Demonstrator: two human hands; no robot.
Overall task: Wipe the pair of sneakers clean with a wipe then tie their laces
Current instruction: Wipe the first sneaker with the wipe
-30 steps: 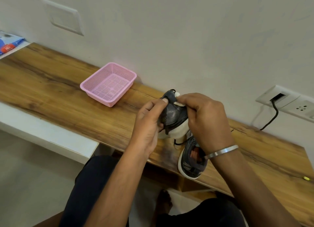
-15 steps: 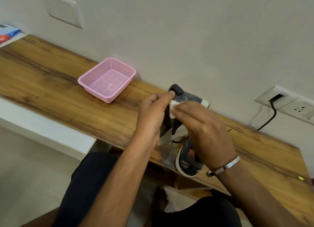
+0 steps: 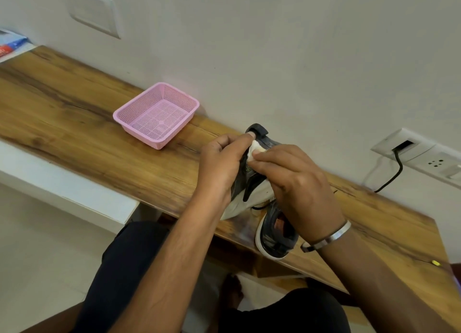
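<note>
My left hand [image 3: 220, 168] grips a dark grey sneaker [image 3: 252, 180] with a white sole, held tilted above the wooden shelf, its heel loop at the top. A small white wipe [image 3: 254, 151] is pinched in my right hand [image 3: 296, 183] and pressed against the sneaker's upper near the heel. The second sneaker [image 3: 275, 235], dark grey with a white sole, lies on the shelf [image 3: 74, 118] at its front edge, partly hidden under my right wrist. The laces are mostly hidden; a black loop shows between the two shoes.
A pink mesh basket [image 3: 156, 114] stands on the shelf to the left, near the wall. A wall socket [image 3: 409, 148] with a black cable is at the right. A blue packet [image 3: 10, 46] lies at the far left. My knees are below the shelf.
My right hand slid the wipe down from the sneaker's heel top onto its side. The left hand kept its grip and the sneaker's heel loop came into sight.
</note>
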